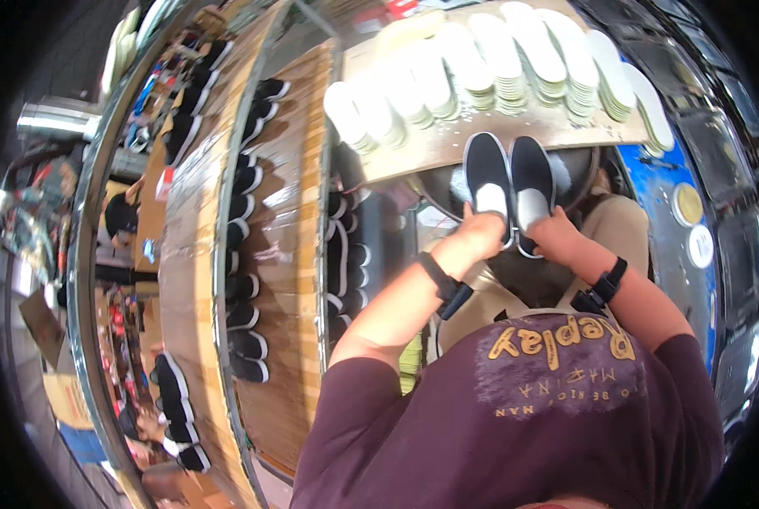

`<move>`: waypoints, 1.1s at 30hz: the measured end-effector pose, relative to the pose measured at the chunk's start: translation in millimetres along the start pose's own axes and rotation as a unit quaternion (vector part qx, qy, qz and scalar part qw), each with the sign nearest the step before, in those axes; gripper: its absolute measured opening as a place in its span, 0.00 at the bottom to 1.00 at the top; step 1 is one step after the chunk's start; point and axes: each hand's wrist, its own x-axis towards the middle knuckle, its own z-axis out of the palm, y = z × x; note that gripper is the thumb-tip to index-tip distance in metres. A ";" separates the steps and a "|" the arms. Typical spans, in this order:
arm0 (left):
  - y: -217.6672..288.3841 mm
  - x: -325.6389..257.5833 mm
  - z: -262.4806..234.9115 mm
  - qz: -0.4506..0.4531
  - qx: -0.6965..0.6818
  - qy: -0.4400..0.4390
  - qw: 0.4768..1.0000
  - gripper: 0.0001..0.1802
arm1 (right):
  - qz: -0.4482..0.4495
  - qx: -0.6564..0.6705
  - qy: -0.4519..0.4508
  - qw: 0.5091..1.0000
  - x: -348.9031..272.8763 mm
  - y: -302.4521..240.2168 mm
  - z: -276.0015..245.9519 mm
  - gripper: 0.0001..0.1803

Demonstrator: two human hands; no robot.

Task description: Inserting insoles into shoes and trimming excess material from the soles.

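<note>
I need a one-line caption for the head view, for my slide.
Left hand and right hand each hold a black shoe beneath stacked white insoles.

Left hand (479, 231) fingers hidden under the heel of the left black slip-on shoe (488, 178); right hand (556, 235) fingers likewise tucked behind the right black slip-on shoe (532, 180). Insole stacks (498, 68) cut off at the top edge. Shoes on the wooden conveyor (248, 220) small and bent by the rim. Distant workers (123, 216) too blurred to make out.
</note>
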 end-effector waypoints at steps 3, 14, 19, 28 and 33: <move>40.5 -10.9 -12.4 -0.042 -0.048 0.081 0.995 0.36 | 0.029 -0.017 -0.012 0.999 -2.2 7.0 9.2 0.13; 30.9 -30.1 48.3 0.059 -0.105 0.309 0.943 0.26 | 0.041 0.178 0.253 0.950 -39.3 8.1 -71.6 0.13; -19.0 -118.2 27.0 -0.004 -0.054 0.411 0.910 0.25 | 0.186 0.213 0.272 0.920 -90.8 61.0 -63.4 0.09; -248.0 -189.4 -31.2 -0.378 0.207 0.471 0.770 0.31 | 0.336 0.145 0.109 0.924 -144.9 93.9 -3.5 0.04; -416.5 -244.1 -63.0 -0.471 0.158 0.458 0.737 0.34 | 0.403 0.167 0.130 0.890 -184.2 105.9 17.6 0.05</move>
